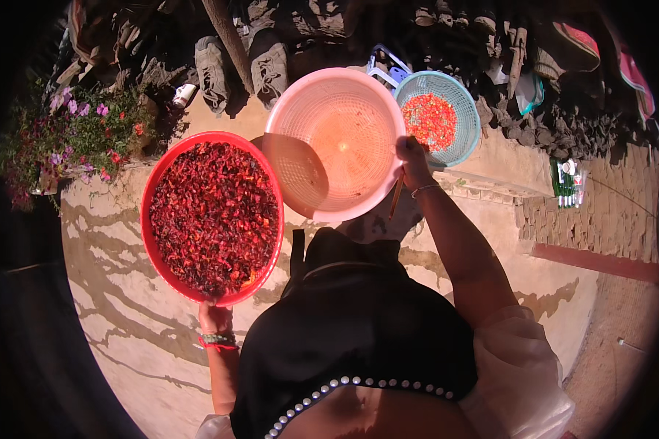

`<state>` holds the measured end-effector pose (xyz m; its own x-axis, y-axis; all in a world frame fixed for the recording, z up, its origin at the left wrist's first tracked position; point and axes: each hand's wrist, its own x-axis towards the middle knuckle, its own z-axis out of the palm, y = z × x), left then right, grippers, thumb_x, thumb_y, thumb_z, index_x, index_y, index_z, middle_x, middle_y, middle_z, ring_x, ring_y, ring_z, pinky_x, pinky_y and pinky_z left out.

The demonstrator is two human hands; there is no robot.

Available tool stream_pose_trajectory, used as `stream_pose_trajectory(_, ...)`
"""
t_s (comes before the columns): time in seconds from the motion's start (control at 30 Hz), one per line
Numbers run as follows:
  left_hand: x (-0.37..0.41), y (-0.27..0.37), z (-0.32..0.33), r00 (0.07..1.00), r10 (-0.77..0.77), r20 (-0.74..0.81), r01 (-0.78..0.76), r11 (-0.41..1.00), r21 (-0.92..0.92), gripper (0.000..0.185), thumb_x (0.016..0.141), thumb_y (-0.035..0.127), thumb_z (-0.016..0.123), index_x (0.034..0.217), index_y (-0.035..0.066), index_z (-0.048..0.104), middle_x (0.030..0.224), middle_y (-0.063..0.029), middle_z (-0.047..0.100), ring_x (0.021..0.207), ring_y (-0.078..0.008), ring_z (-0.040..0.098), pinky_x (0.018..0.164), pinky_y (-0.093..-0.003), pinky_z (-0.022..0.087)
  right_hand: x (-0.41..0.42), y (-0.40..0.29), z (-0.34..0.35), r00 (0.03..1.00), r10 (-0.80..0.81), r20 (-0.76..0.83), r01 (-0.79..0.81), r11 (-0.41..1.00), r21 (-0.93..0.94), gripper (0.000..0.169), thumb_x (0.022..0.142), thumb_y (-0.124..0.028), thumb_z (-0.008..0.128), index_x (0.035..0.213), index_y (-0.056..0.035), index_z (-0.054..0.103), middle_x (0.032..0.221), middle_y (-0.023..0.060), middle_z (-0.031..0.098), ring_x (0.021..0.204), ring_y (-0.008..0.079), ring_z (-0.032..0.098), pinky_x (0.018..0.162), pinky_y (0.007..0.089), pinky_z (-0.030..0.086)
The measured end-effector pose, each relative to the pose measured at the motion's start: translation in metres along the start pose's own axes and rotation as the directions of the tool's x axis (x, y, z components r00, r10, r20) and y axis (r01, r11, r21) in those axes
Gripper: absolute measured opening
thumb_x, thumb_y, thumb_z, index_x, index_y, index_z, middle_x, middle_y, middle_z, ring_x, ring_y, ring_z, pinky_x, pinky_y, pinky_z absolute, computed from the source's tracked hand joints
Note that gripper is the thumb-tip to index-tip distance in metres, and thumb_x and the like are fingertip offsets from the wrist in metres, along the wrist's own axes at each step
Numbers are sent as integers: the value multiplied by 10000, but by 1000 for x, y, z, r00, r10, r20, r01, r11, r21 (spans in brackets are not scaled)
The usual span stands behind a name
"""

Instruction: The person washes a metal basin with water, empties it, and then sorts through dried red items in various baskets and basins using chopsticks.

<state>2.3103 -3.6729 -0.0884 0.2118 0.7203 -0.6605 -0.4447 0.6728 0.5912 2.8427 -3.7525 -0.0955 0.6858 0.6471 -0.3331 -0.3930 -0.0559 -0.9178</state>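
Observation:
My left hand (216, 318) grips the near rim of a red plastic basin (144, 219), which is filled with dark red, chopped or dried pieces (214, 219) that look like peppers or petals. With my right hand (414, 159) I hold the right rim of a pink perforated plastic basket (340, 142); only a few small bits lie in it, and a shadow falls across its lower left. A thin brown stick (396, 196) hangs below my right hand. Just beyond that hand stands a blue-green plastic colander (469, 118) with small red and greenish pieces (431, 118) inside.
A pair of laced shoes (213, 74) and a wooden pole (228, 41) are at the ledge beyond the baskets. Flowering plants (104, 131) grow at the left. Green bottles (567, 184) stand by the step at right. The concrete floor (137, 329) has wet-looking streaks.

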Motion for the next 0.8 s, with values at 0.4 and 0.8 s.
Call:
stream_pose_trajectory(0.4,-3,-56,6,994,79,-80,-96,965,-245,150,702,54,553,852,49,544,804,-20,577,837,-183,547,854,-370,440,102,2,-45,976,-78,204,216,462,-860,258,737,-169,609,912,18,585,864,210,594,858,364,589,732,411,473)
stream_pose_trajectory(0.8,-10,-84,60,968,74,-241,-162,914,-371,202,716,33,551,918,34,540,782,-30,579,799,-170,557,838,-365,458,193,-18,-32,978,10,206,206,24,-978,598,751,-206,587,1198,89,321,932,305,572,864,413,586,727,444,485)
